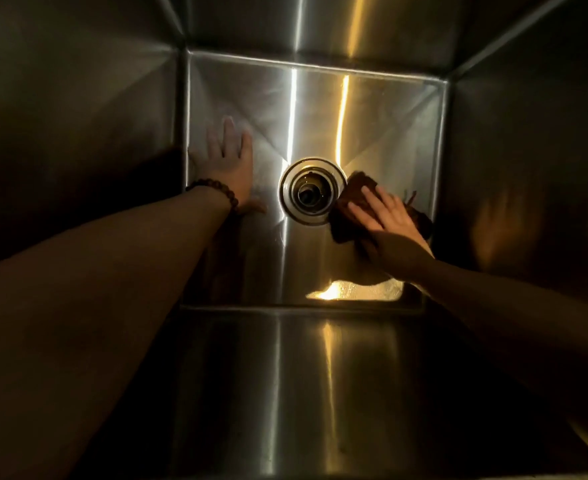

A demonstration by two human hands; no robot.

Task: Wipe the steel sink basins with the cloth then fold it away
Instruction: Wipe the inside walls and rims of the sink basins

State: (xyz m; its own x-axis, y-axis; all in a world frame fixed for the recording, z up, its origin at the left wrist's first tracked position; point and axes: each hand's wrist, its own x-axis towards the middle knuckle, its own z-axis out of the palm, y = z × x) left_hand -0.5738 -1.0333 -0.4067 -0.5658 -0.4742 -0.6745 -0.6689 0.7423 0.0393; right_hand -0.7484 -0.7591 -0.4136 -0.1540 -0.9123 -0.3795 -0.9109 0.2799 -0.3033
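While one right hand point(387, 216) presses one cloth point(354, 192), one left hand point(232, 164) lies flat.

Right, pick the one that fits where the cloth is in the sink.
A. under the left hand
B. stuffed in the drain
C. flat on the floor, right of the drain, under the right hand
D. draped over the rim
C: the dark cloth lies on the sink floor just right of the drain, pressed under the right hand, while the left hand rests bare on steel.
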